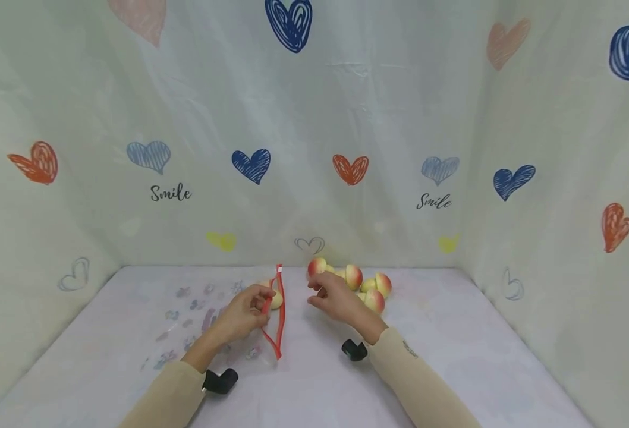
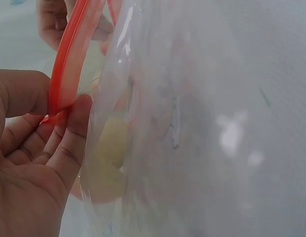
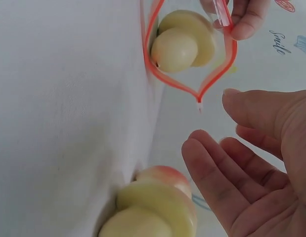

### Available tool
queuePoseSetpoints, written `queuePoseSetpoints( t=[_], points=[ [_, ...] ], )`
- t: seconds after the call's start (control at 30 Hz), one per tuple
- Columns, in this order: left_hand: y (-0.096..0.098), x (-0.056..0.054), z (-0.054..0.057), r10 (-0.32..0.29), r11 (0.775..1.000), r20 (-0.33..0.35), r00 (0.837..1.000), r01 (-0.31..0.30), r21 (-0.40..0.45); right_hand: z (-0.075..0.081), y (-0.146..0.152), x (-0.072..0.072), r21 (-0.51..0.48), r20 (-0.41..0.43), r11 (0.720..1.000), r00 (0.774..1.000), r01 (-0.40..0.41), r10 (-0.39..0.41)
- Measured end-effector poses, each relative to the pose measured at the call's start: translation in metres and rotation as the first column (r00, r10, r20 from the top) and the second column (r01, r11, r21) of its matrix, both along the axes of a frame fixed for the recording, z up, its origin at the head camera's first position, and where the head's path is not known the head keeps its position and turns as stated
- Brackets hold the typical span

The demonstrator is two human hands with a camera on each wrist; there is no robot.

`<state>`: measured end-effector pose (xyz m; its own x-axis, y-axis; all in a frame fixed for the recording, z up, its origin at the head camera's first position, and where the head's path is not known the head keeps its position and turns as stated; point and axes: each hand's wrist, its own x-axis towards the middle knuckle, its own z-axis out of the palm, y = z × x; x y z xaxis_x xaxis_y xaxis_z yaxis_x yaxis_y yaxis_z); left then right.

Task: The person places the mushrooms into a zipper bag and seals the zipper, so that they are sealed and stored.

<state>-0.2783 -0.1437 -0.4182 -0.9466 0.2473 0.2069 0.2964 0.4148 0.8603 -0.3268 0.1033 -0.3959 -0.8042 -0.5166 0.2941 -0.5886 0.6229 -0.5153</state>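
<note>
My left hand (image 1: 244,312) pinches the red zip rim of a clear plastic bag (image 1: 281,318) between thumb and fingers. The bag's mouth gapes toward the right. Inside it sits a mushroom-shaped piece (image 3: 176,48) with a pale round stem end and a yellowish cap. My right hand (image 1: 340,296) hovers to the right of the bag, fingers loosely bent, with nothing in its grasp. Just behind and beside it lie several similar yellow-and-red pieces (image 1: 383,285); the hand partly hides some. In the right wrist view, one such piece (image 3: 157,207) lies below the fingers.
The bag's printed side lies leftward on the pale tabletop (image 1: 314,380). Behind the table hangs a white curtain (image 1: 304,107) with hearts and "Smile" lettering, which also closes off both sides. A black wrist camera (image 1: 354,350) is strapped to the right wrist.
</note>
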Motion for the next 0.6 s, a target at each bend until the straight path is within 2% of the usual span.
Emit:
queuePoseSetpoints(
  t=[0.2, 0.43, 0.6],
  points=[
    [0.000, 0.000, -0.004, -0.001, 1.000, 0.005, 1.000, 0.001, 0.002, 0.002, 0.014, 0.006, 0.007, -0.050, 1.000, 0.999, 0.019, -0.019],
    [0.000, 0.001, -0.004, -0.005, 1.000, -0.006, 1.000, 0.005, 0.007, 0.002, 0.029, 0.006, -0.028, -0.113, 0.998, 0.992, 0.057, -0.060],
    [0.001, 0.001, -0.003, 0.018, 1.000, 0.000, 1.000, -0.018, -0.004, 0.003, 0.039, 0.005, 0.003, -0.209, 0.993, 0.971, 0.122, -0.119]
  ],
)
